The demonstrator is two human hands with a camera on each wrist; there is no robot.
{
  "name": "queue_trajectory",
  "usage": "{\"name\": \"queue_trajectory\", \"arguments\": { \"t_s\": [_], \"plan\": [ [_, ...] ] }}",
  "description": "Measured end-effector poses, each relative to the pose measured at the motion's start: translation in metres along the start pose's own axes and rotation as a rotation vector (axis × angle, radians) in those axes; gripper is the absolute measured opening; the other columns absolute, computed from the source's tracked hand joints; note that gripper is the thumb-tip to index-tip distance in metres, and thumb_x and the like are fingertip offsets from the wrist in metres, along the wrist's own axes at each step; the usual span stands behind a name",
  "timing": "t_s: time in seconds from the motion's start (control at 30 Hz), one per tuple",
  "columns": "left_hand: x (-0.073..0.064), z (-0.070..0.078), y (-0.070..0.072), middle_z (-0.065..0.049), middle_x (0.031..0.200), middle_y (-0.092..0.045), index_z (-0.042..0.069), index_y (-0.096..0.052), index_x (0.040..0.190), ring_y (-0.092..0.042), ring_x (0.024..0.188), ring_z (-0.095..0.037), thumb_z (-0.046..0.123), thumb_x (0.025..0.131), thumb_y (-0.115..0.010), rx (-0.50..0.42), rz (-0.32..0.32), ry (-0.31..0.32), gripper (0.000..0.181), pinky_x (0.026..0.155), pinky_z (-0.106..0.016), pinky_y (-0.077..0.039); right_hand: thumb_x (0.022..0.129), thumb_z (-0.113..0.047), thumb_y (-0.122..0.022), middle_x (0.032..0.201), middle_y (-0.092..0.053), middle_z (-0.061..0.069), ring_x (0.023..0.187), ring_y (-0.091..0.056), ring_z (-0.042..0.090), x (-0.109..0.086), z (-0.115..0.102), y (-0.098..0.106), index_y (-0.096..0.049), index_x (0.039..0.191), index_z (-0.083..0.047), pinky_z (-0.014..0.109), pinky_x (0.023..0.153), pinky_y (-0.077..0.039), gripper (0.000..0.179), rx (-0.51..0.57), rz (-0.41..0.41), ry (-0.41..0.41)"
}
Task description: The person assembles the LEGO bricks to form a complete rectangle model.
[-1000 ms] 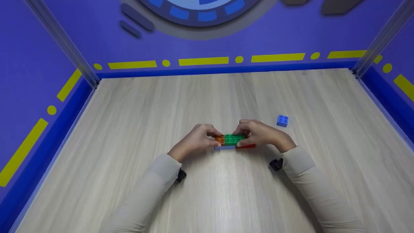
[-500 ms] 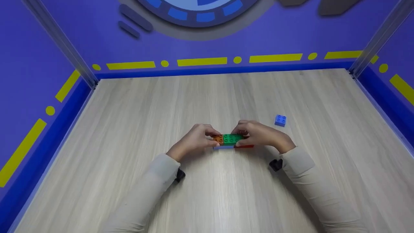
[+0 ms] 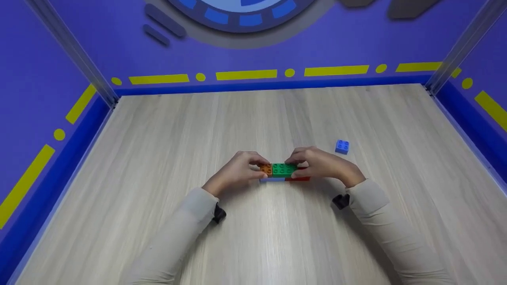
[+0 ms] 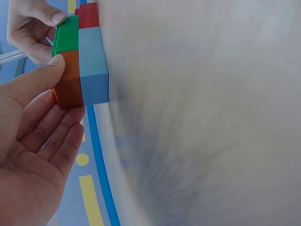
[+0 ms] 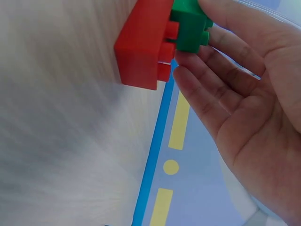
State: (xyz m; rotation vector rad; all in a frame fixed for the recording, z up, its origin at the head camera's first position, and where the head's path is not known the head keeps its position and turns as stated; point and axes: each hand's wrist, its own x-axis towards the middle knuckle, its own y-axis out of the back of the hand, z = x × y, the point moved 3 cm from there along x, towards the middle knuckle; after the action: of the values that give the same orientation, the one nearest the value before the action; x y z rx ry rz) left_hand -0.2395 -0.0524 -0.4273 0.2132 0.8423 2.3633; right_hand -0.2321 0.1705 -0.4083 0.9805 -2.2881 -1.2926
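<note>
My left hand (image 3: 242, 168) pinches an orange brick (image 4: 71, 80) between thumb and fingers. A green brick (image 3: 283, 170) sits right beside it, and my right hand (image 3: 317, 163) holds that one at its right end. Both bricks lie on a lower row: a light blue brick (image 4: 93, 66) under the orange one and a red brick (image 5: 143, 44) toward the right. The red brick's right end sticks out past the green one, its studs bare in the right wrist view. The row stands on the wooden table.
A loose blue brick (image 3: 342, 146) with studs up lies behind my right hand on the wooden table (image 3: 178, 130). Blue panels with yellow marks (image 3: 246, 75) wall the table at the back and both sides. Dark devices (image 3: 219, 213) hang under both wrists.
The right hand's thumb has shifted slightly along the green brick, and more of the red brick shows. The left hand keeps its hold. The whole head view has drifted a little.
</note>
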Motion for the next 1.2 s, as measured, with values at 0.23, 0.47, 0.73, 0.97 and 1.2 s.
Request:
{"name": "queue_trajectory", "arguments": {
  "t_s": [0.23, 0.47, 0.73, 0.97, 1.2],
  "plan": [
    [0.0, -0.001, 0.0, -0.005, 0.111, -0.068, 0.008, -0.071, 0.113, -0.062, 0.106, -0.017, 0.011, 0.083, -0.075, -0.02, 0.008, 0.032, 0.03, 0.094, -0.031, -0.052, 0.087, -0.017, -0.071, 0.112, -0.066, 0.007, 0.104, -0.064, 0.025, -0.006, 0.005, 0.005, -0.068, 0.118, -0.006, 0.041, 0.089, -0.054, 0.033, -0.005, 0.022, -0.036],
    [0.001, 0.002, 0.0, -0.006, 0.108, -0.069, 0.006, -0.071, 0.113, -0.063, 0.102, -0.018, 0.01, 0.081, -0.076, -0.009, 0.017, 0.019, 0.033, 0.093, -0.031, -0.052, 0.089, -0.018, -0.069, 0.117, -0.065, 0.012, 0.11, -0.061, 0.029, -0.019, 0.02, 0.017, -0.066, 0.12, -0.004, 0.047, 0.093, -0.051, 0.034, 0.028, 0.071, -0.079],
    [0.001, 0.003, 0.001, -0.005, 0.106, -0.07, 0.008, -0.072, 0.113, -0.063, 0.101, -0.017, 0.013, 0.08, -0.078, 0.008, 0.021, 0.02, 0.034, 0.093, -0.032, -0.052, 0.088, -0.016, -0.07, 0.124, -0.062, 0.016, 0.117, -0.056, 0.033, -0.034, 0.046, 0.029, -0.063, 0.123, -0.001, 0.052, 0.098, -0.046, 0.039, 0.023, 0.162, -0.164],
    [0.002, 0.002, 0.0, -0.006, 0.106, -0.069, 0.007, -0.071, 0.114, -0.063, 0.1, -0.017, 0.013, 0.08, -0.078, -0.014, 0.019, 0.031, 0.035, 0.093, -0.033, -0.052, 0.087, -0.011, -0.07, 0.126, -0.059, 0.02, 0.121, -0.052, 0.038, -0.048, 0.069, 0.041, -0.061, 0.124, 0.002, 0.054, 0.1, -0.043, 0.041, -0.024, 0.236, -0.21],
    [0.002, 0.002, 0.001, -0.007, 0.107, -0.069, 0.006, -0.071, 0.115, -0.062, 0.101, -0.018, 0.012, 0.081, -0.077, -0.011, 0.011, 0.025, 0.035, 0.094, -0.035, -0.051, 0.086, -0.008, -0.07, 0.129, -0.056, 0.024, 0.122, -0.05, 0.04, -0.058, 0.083, 0.049, -0.057, 0.128, 0.005, 0.056, 0.101, -0.041, 0.045, -0.006, 0.262, -0.264]
  ]
}}
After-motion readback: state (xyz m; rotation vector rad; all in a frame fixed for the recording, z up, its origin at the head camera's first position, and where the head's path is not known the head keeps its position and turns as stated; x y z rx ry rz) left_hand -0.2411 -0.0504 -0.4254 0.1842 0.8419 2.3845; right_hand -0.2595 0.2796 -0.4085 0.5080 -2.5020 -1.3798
